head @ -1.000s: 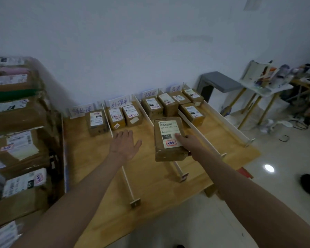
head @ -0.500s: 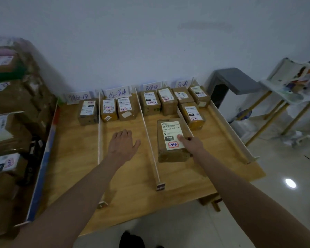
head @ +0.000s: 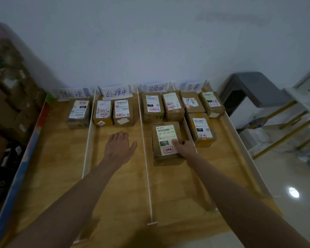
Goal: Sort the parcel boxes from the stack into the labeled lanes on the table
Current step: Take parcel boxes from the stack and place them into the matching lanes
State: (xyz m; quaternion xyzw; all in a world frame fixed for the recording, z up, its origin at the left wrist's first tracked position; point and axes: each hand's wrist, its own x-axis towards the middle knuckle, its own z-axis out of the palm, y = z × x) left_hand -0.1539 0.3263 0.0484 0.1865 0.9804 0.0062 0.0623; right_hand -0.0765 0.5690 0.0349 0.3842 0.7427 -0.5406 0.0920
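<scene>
Head view: R hand [head: 185,147] grips parcel box [head: 166,140]; L hand [head: 119,146] flat.

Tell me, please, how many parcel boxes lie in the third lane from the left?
3: two side by side under the lane sign, left box and right box, and a nearer box gripped by the right hand.

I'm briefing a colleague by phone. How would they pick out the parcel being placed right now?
On the wooden table, find the third lane from the left, under the sign 已完成. Two boxes sit at its far end; the parcel lies alone in front of them. Only it has the right hand on it, beside its red-framed sticker.
</scene>
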